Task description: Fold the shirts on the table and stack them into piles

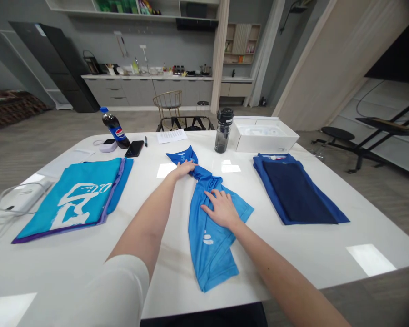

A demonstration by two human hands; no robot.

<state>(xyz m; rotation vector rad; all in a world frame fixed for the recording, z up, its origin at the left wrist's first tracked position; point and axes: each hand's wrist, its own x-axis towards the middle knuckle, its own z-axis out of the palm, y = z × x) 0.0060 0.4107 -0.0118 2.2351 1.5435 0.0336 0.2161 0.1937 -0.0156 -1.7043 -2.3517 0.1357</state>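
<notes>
A bright blue shirt (209, 236) lies bunched lengthwise in the middle of the white table (293, 254). My left hand (184, 169) rests on its far, narrow end, fingers curled over the cloth in a light grip. My right hand (221, 207) lies flat on the shirt's middle, fingers spread and pressing down. To the left lies a folded turquoise shirt (78, 197) with a white print and purple edge. To the right lies a folded stack of blue and navy shirts (298, 193).
At the table's far side stand a cola bottle (115, 129), a black phone (134, 148), a pen, a paper sheet (172, 136), a dark drinking bottle (223, 130) and an open white box (264, 135). A white device with cables (18, 200) sits at the left edge. Chairs stand behind.
</notes>
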